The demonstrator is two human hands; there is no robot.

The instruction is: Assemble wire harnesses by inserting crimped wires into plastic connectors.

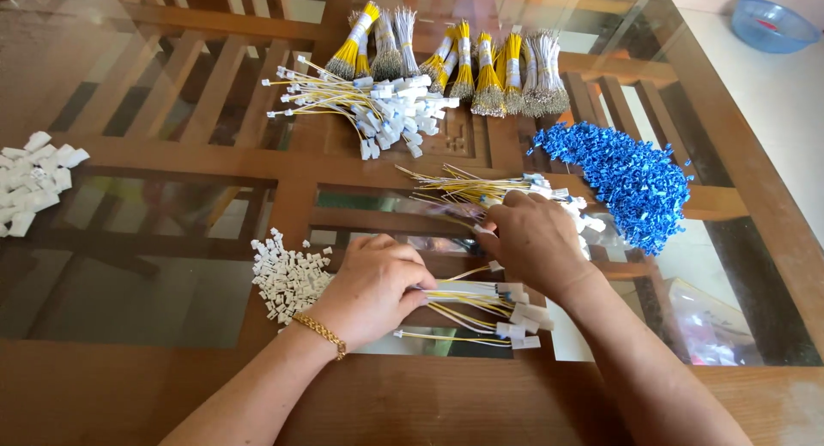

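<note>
Glass laid over a wooden-framed table served as the workbench where a person assembled yellow-and-white wire leads with white plastic connectors. The left hand, a gold bracelet at its wrist, lay curled over one end of a small batch of leads at the near edge, fingers closed loosely on the wires. The right hand reached just beyond, fingertips pinched on what looked like a single lead beside a second loose bunch; exactly what it gripped could not be made out. Judging by the spread, much was done: a large heap of finished leads sat farther back. Much also remained, with banded wire bundles unopened, small white housings beside the left hand, and a mound of blue connectors at right.
</note>
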